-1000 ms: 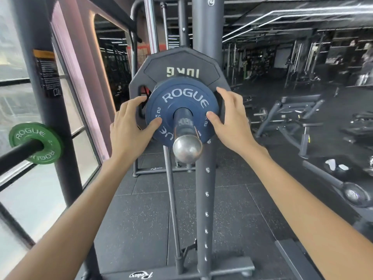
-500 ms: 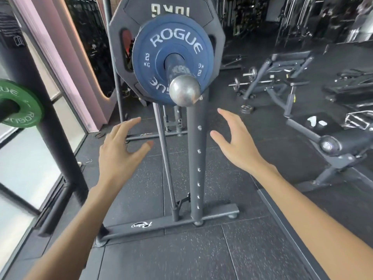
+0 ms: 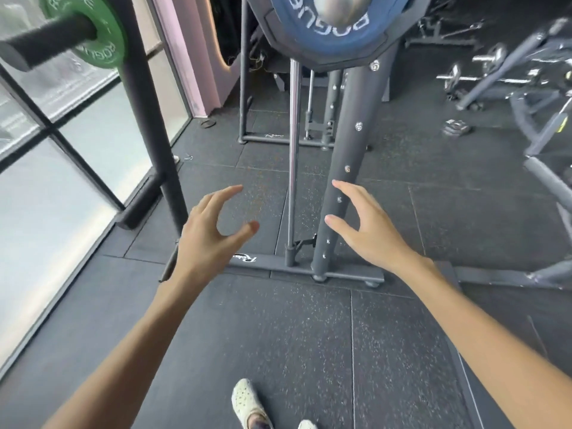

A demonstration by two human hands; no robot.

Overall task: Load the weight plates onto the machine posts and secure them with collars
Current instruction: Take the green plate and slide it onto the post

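At the top edge a blue ROGUE plate (image 3: 334, 35) hangs on the machine post, whose steel end cap (image 3: 335, 7) pokes out in front of it. A larger black plate (image 3: 399, 48) sits behind the blue one. A green ROGUE plate (image 3: 102, 41) rides on a black bar (image 3: 46, 41) at the upper left. My left hand (image 3: 210, 236) hovers over the floor, fingers relaxed, holding nothing. My right hand (image 3: 365, 230) floats level with it in front of the grey upright (image 3: 349, 156), also holding nothing. No collar shows.
The machine's base rail (image 3: 309, 267) crosses the rubber floor below my hands. A black rack post (image 3: 145, 103) and a glass wall stand at the left. Benches and small dumbbells (image 3: 458, 75) fill the right side. My shoe (image 3: 247, 400) shows at the bottom.
Both hands let go of the blue plate and dropped well below it, staying empty. The camera tilted down, so the plates slid to the top edge.
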